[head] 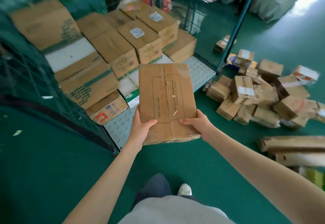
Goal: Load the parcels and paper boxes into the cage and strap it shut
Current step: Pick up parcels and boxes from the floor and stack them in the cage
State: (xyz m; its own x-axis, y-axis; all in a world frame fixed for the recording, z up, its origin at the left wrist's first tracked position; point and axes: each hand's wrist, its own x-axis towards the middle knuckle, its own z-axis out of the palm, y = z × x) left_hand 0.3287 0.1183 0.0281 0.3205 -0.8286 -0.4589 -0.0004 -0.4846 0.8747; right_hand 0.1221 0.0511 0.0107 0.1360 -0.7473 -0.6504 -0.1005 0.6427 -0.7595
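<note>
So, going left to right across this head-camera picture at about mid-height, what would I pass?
Cage's mesh side → stacked boxes inside the cage → carried box → loose parcel pile on the floor.

Matt cardboard box (167, 99), glossy tape; cage (202, 69) floor studded metal.

— What sort of place are you in?
— A parcel depot, I'd say; a green wire cage (200, 73) before me, stacked with taped cartons (112, 46); loose parcels (246, 90) heaped on the green floor (175, 153); bulging sacks (274, 0) behind it.
</note>
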